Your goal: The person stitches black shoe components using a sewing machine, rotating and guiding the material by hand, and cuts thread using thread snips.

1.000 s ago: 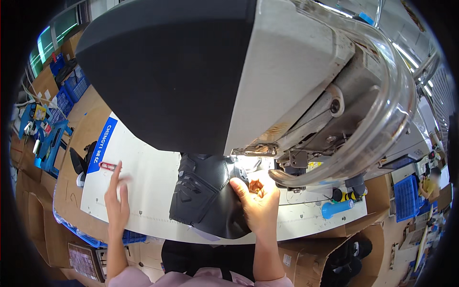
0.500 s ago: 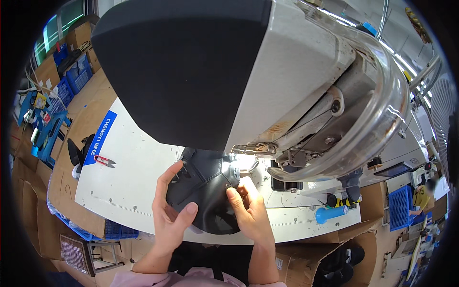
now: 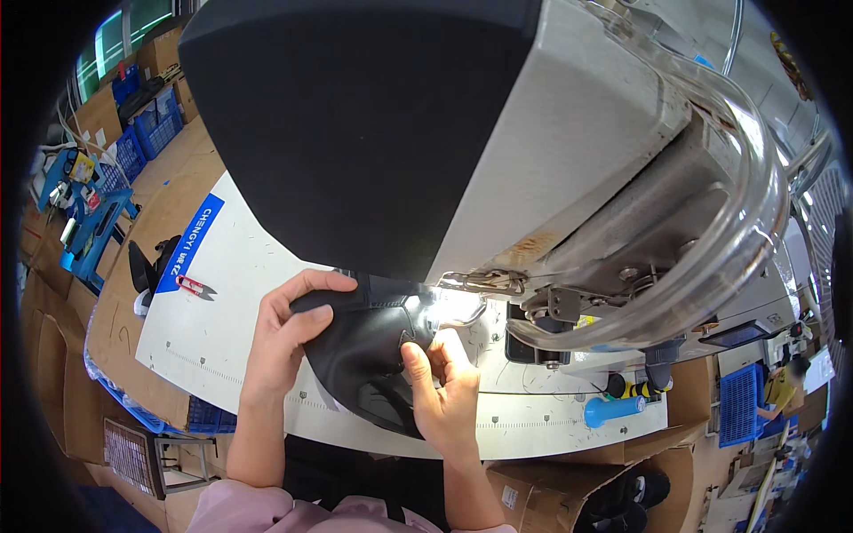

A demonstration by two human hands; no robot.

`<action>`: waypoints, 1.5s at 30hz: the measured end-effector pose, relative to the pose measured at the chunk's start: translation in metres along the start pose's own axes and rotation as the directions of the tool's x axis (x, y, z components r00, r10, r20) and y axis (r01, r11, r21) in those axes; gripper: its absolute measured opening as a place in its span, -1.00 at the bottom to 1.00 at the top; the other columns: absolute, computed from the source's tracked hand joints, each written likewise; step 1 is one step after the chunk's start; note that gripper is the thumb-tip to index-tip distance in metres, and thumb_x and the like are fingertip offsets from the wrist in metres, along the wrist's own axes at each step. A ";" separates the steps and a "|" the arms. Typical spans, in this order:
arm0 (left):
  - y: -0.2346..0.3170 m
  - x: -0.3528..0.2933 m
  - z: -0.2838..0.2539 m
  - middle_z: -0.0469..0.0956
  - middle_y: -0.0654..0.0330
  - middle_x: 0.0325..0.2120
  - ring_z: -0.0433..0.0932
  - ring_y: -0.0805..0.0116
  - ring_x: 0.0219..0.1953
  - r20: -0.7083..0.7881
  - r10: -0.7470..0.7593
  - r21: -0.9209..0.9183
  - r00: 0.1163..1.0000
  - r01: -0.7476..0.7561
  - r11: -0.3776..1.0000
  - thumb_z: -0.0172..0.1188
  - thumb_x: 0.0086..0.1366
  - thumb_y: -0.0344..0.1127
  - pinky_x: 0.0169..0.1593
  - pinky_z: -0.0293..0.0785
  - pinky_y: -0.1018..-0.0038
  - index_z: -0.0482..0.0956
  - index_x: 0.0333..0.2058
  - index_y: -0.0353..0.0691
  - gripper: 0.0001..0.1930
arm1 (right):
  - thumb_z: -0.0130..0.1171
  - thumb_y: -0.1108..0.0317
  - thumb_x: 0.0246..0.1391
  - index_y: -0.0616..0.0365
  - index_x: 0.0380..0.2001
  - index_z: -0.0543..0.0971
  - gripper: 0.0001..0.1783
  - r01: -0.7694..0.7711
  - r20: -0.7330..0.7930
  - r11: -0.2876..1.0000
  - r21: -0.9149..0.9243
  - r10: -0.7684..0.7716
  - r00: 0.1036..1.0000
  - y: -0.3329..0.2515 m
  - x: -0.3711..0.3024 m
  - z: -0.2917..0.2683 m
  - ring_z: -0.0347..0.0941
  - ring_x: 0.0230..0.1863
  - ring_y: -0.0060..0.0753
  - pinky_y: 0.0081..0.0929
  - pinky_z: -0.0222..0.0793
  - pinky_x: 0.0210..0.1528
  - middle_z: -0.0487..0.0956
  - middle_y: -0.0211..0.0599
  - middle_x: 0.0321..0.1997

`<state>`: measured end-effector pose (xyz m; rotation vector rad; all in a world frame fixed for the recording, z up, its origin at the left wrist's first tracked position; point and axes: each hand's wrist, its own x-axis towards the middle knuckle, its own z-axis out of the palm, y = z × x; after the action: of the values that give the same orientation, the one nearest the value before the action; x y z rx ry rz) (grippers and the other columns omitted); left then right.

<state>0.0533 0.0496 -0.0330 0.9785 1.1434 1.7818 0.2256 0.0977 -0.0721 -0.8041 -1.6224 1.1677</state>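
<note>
A black leather shoe upper (image 3: 355, 364) with stitched seams lies on the white sewing table, its far edge under the bright light by the needle area of the sewing machine (image 3: 355, 142). My left hand (image 3: 283, 333) grips its left side, thumb on top and fingers curled over the far edge. On the right side, my right hand (image 3: 442, 386) pinches the leather between thumb and bent fingers, close to the lit spot. The machine head hides the upper's far end and the needle.
Red-handled thread snips (image 3: 195, 287) lie on the white tabletop (image 3: 222, 338) at left. A blue cylinder (image 3: 615, 410) rests near the right edge. Below it stands a cardboard box (image 3: 533, 493) holding dark items. Blue crates (image 3: 160, 124) stand at far left; a person (image 3: 782, 391) is at far right.
The shoe upper has turned, its near end swinging left. My left hand has moved left and its fingers have closed over the edge. The right hand has shifted slightly left.
</note>
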 end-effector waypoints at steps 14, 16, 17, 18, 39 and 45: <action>0.000 0.027 -0.026 0.62 0.14 -0.39 0.59 0.47 -0.37 0.029 -0.129 -0.044 0.991 0.131 0.990 0.21 -0.01 -0.37 -0.18 0.46 0.64 0.59 -0.28 -0.39 -0.71 | 0.16 0.31 0.16 0.16 -0.63 0.24 -0.61 -0.027 -0.123 0.988 -0.150 0.008 0.992 -0.011 0.002 0.021 0.06 -0.61 -0.75 -0.67 -0.03 -0.57 0.20 -0.56 -0.71; -0.002 0.030 -0.027 0.62 0.14 -0.39 0.59 0.48 -0.38 0.029 -0.132 -0.054 0.991 0.134 0.990 0.21 0.00 -0.38 -0.18 0.46 0.64 0.58 -0.28 -0.38 -0.72 | 0.16 0.32 0.16 0.17 -0.63 0.25 -0.62 0.005 -0.142 0.985 -0.174 -0.030 0.989 -0.006 0.003 0.022 0.06 -0.61 -0.75 -0.67 -0.03 -0.57 0.20 -0.56 -0.71; -0.002 0.031 -0.027 0.62 0.15 -0.40 0.58 0.49 -0.39 0.027 -0.139 -0.062 0.990 0.141 0.988 0.21 0.00 -0.39 -0.18 0.45 0.65 0.58 -0.28 -0.38 -0.73 | 0.17 0.32 0.15 0.18 -0.62 0.26 -0.63 0.033 -0.160 0.980 -0.196 -0.065 0.985 -0.004 0.003 0.023 0.06 -0.61 -0.75 -0.66 -0.03 -0.57 0.20 -0.55 -0.71; -0.002 0.031 -0.028 0.62 0.15 -0.40 0.58 0.49 -0.39 0.025 -0.135 -0.061 0.991 0.136 0.989 0.21 0.00 -0.39 -0.18 0.45 0.65 0.58 -0.28 -0.38 -0.73 | 0.17 0.32 0.15 0.18 -0.62 0.26 -0.63 0.037 -0.157 0.980 -0.194 -0.068 0.985 -0.003 0.003 0.023 0.06 -0.61 -0.75 -0.66 -0.03 -0.57 0.20 -0.55 -0.71; 0.001 0.005 0.002 0.56 0.24 -0.41 0.50 0.61 -0.48 -0.032 0.004 0.087 0.999 -0.001 0.996 0.20 0.12 -0.37 -0.39 0.39 0.74 0.53 -0.19 -0.35 -0.72 | 0.19 0.41 0.10 0.19 -0.59 0.28 -0.68 -0.018 -0.090 1.000 -0.025 0.016 0.996 -0.002 0.003 0.000 0.13 -0.55 -0.76 -0.68 0.10 -0.51 0.26 -0.56 -0.62; -0.030 -0.092 0.074 0.43 0.02 -0.18 0.58 0.36 -0.36 -0.194 0.139 -0.056 0.971 -0.153 0.987 0.01 0.25 -0.62 -0.29 0.62 0.49 0.29 -0.10 -0.49 -0.76 | 0.35 0.27 -0.01 0.35 -0.15 0.50 -0.56 -0.389 0.245 0.915 -0.109 0.404 0.881 -0.028 0.030 -0.074 0.44 -0.21 -0.59 -0.63 0.36 -0.14 0.55 -0.34 -0.25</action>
<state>0.1618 -0.0008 -0.0560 0.8851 1.1391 2.0558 0.2853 0.1390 -0.0290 -1.0934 -1.7612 1.5792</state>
